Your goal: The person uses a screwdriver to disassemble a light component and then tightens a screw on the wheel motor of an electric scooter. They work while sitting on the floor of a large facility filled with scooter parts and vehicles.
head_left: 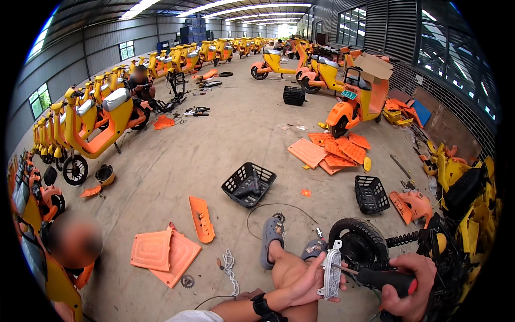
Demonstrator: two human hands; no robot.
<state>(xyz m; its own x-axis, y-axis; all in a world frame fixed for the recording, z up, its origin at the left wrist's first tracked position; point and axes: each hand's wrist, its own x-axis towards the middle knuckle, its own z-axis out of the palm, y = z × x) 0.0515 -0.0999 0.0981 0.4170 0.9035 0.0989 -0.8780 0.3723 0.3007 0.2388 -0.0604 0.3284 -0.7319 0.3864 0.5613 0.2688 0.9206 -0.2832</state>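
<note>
My left hand point(307, 284) grips an oval, pale grey scooter lamp point(331, 272) with a ribbed face and small mounting tabs, tilted upright. My right hand point(416, 287) is wrapped round the black and red handle of a screwdriver point(378, 279). Its shaft points left, and the tip meets the lamp's side or passes behind it; I cannot tell which. Just beyond my hands lies a black-tyred wheel point(358, 244), with a coil-spring shock absorber point(402, 238) to its right.
Two black plastic baskets point(248, 185) point(371, 194) stand ahead. Orange panels point(185, 257) and a chain point(229, 271) lie left; more orange panels point(335, 152) are piled farther off. Yellow scrap parts point(466, 193) heap up at right. Scooters point(102, 118) line the left, where people point(75, 239) point(140, 83) sit.
</note>
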